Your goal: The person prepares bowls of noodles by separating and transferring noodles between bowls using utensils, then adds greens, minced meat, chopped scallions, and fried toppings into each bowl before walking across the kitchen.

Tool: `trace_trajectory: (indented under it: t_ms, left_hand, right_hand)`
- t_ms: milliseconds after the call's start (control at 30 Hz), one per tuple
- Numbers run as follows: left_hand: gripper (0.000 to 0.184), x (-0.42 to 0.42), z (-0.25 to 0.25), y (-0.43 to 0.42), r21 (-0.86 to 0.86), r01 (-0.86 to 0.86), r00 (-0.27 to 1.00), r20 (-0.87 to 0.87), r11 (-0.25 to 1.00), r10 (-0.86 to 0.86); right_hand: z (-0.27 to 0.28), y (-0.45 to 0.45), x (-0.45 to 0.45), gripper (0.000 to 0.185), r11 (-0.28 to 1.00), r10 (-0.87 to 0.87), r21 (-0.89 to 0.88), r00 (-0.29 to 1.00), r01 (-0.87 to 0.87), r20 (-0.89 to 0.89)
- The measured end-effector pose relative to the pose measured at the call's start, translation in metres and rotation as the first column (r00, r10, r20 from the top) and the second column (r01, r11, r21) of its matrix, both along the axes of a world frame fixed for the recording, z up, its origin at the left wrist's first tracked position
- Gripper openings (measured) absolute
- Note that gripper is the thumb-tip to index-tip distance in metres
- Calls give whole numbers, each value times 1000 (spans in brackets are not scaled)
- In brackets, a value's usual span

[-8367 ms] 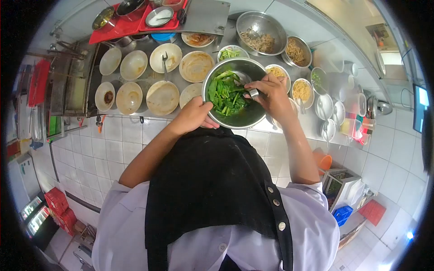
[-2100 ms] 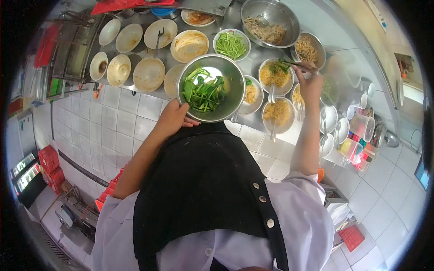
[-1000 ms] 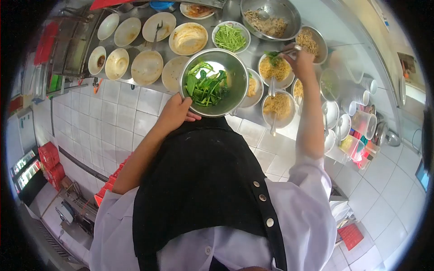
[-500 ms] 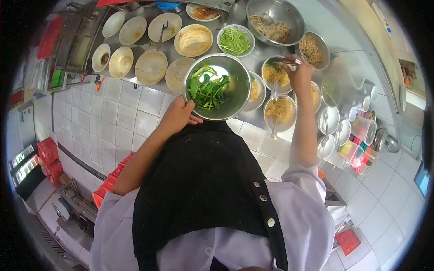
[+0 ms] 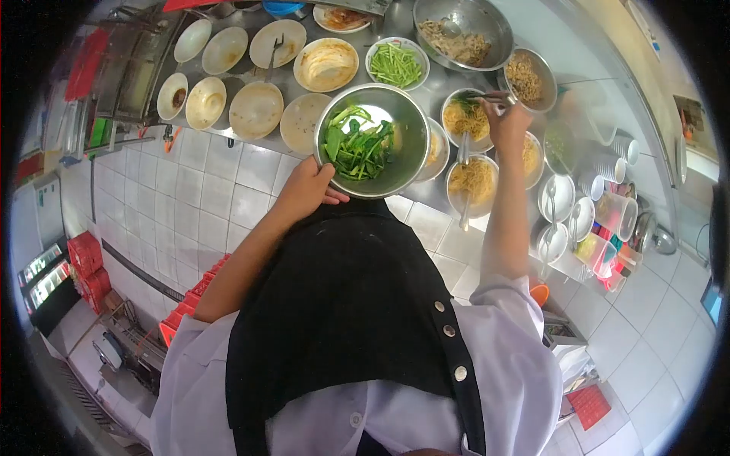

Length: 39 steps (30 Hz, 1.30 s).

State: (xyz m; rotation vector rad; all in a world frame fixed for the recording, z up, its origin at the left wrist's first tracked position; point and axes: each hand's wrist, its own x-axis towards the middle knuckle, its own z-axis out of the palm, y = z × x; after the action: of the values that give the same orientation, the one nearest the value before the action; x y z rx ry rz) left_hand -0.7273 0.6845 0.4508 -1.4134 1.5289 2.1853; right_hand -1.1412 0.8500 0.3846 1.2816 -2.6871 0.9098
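My left hand (image 5: pixel 310 187) grips the near left rim of a steel mixing bowl (image 5: pixel 414 156), which is held up in front of my apron. Cut leafy greens (image 5: pixel 359 152) lie inside it, mostly on the left. Further right, my right hand (image 5: pixel 508 123) is closed around metal tongs (image 5: pixel 499 99). Their tips reach over a bowl of yellow noodles (image 5: pixel 473 128), where some dark greens show at the tips. A second noodle bowl (image 5: pixel 473 182) stands nearer me, with a spoon in it. Other noodle bowls are partly hidden behind my right forearm and the steel bowl.
Behind are a plate of chopped green vegetable (image 5: pixel 395 64), a large steel bowl of pale food (image 5: pixel 464 45) and a bowl of minced food (image 5: pixel 528 80). Several used bowls (image 5: pixel 256 112) line the counter's left. Stacked cups (image 5: pixel 612 169) and white bowls (image 5: pixel 557 197) stand right.
The steel bowl and my left hand have shifted slightly right and away from me. My right hand has moved a little right and lower, still holding the tongs over the same noodle bowl.
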Motion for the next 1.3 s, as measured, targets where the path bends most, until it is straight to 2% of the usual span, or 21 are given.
trace_trajectory:
  t_ms: [33, 133, 167, 267, 300, 400, 433, 533, 567, 667, 700, 800, 833, 933, 1033, 1100, 1200, 1233, 1300]
  left_hand:
    - [41, 0, 0, -3, -4, 14, 1000, -1, 1000, -14]
    - [40, -1, -3, -4, -34, 29, 999, -21, 999, -30]
    - [40, 1, -3, -3, -42, 27, 999, -24, 999, -28]
    - [42, 1, -3, -2, 4, -22, 998, -65, 1000, 22]
    - [42, 0, -4, -3, 8, -9, 998, -62, 1000, 9]
    - [42, -2, -4, -5, 3, 21, 998, -57, 1000, -21]
    - [42, -2, -2, -4, -9, 25, 998, -51, 1000, -26]
    - [41, -1, -4, -4, -24, -12, 998, -59, 1000, 11]
    - [40, 0, -5, -1, -16, -21, 998, -60, 1000, 20]
    - [40, -2, -4, -2, 0, -13, 998, -60, 1000, 13]
    - [40, -4, -3, -2, -5, -21, 998, -63, 1000, 20]
    - [40, 3, 1, 1, -21, -47, 998, -52, 999, 46]
    - [40, 3, 3, -1, -28, -41, 998, -50, 999, 39]
    - [40, 4, 10, -4, -30, -36, 997, -70, 999, 33]
    - [39, 4, 17, -10, -10, -16, 993, -118, 1000, 14]
    - [39, 5, 20, -17, -20, 15, 988, -152, 1000, -18]
    - [40, 7, 28, -23, -40, 82, 985, -148, 996, -87]
    - [40, 5, 30, -27, -31, 109, 985, -128, 994, -113]
    - [41, -4, 35, -38, -20, 209, 970, -121, 978, -209]
  right_hand:
    - [-6, -3, 1, 26, 993, -38, 113, 999, 40, -24]
    - [1, 4, 8, 27, 995, -66, -77, 998, 64, -23]
    - [17, 6, 18, 29, 995, -98, -23, 995, 98, -14]
    - [16, 16, 22, 30, 997, -78, 1, 997, 78, 15]
    - [25, 12, 30, 30, 980, -79, 179, 995, 89, -59]
    - [-7, 6, 21, 30, 965, -93, 235, 991, 114, -97]
    - [-8, 8, 21, 29, 944, -89, 299, 980, 140, -178]
    - [11, 6, 21, 26, 995, -94, 24, 995, 95, -43]
    - [4, 8, 16, 26, 998, -69, -9, 997, 68, -40]
    - [4, 9, 10, 29, 993, -50, 100, 995, 59, -89]
    - [10, 13, 11, 33, 995, -52, 80, 989, 63, -135]
    - [19, 29, 6, 35, 993, -59, -104, 998, 55, -31]
    - [67, 23, 35, 39, 983, -65, -165, 993, 82, 102]
    - [119, 31, 84, 39, 926, 46, -368, 940, 87, 338]
    - [146, 27, 142, 40, 909, 337, -384, 825, -159, 454]
    - [153, 20, 171, 39, 936, 349, -66, 886, -345, 305]
    - [154, 11, 192, 39, 925, 369, 31, 917, -378, 153]
    - [152, 5, 196, 36, 921, 382, 57, 923, -385, 51]
    - [145, -2, 197, 35, 907, 408, 86, 911, -411, 52]
